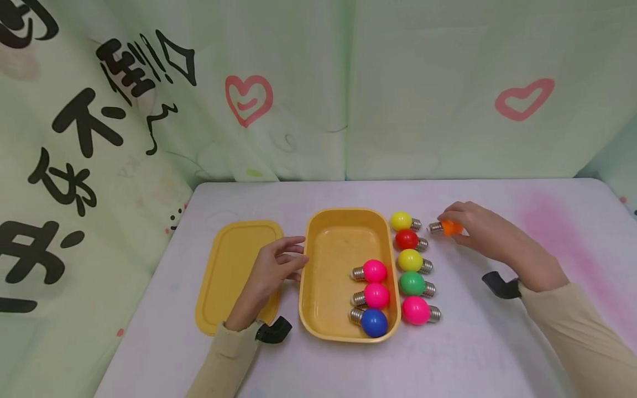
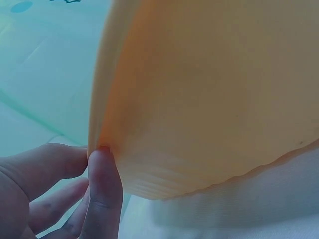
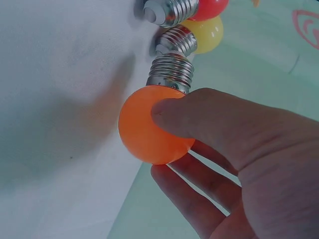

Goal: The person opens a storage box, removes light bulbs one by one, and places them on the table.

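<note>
My right hand (image 1: 475,229) pinches an orange light bulb (image 3: 149,124) by its round globe, with thumb on one side and fingers on the other. Its silver screw base points left in the head view, toward the column of bulbs. With thumb and fingertips, my left hand (image 1: 271,271) grips the left rim of a yellow plastic box (image 1: 323,326). In the right part of that box lie two pink bulbs (image 1: 376,296) and a blue bulb (image 1: 374,323), their bases to the left.
Along the box's right side runs a column of bulbs: yellow (image 1: 400,220), red (image 1: 406,239), another yellow (image 1: 410,260), green (image 1: 412,283) and pink (image 1: 416,310). A yellow lid (image 1: 211,293) lies flat left of the box, partly behind my left hand. A curtain (image 1: 413,127) hangs behind the table.
</note>
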A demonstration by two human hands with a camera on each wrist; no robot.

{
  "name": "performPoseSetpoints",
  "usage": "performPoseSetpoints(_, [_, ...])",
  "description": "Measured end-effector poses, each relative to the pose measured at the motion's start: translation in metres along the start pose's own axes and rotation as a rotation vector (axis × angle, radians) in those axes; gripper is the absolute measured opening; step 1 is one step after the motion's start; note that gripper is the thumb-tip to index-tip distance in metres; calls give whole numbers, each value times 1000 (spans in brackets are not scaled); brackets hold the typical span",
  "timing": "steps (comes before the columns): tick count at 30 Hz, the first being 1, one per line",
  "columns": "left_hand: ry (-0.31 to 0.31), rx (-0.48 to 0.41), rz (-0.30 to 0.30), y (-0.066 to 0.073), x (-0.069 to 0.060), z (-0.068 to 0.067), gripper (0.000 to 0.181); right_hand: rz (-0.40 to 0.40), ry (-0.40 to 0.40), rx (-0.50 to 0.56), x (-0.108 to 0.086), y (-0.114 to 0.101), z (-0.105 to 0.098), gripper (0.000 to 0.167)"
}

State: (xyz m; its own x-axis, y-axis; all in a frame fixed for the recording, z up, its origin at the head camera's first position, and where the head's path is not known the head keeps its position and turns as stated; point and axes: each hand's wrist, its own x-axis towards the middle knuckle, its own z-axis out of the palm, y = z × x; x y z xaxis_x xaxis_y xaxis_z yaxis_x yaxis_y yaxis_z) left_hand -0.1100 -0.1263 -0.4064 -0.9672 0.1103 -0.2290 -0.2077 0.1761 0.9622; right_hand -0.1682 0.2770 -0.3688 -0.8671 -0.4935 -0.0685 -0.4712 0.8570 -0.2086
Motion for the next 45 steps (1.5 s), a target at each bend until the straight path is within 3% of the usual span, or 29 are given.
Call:
performPoseSetpoints(17, [0, 6, 14, -1, 0, 1, 44, 47, -39, 22, 6, 11, 8, 44])
performPoseSetpoints(29, [-3, -4, 10, 0, 0, 0, 44, 33, -29, 20, 6, 10, 8, 46])
performPoseSetpoints(36, [-5, -4, 7, 1, -1, 1, 44, 57, -34, 42, 3, 0, 4, 48])
performPoseSetpoints(45, [-1, 9, 12, 0, 0, 0, 43, 60, -18, 71, 0, -32, -4, 49])
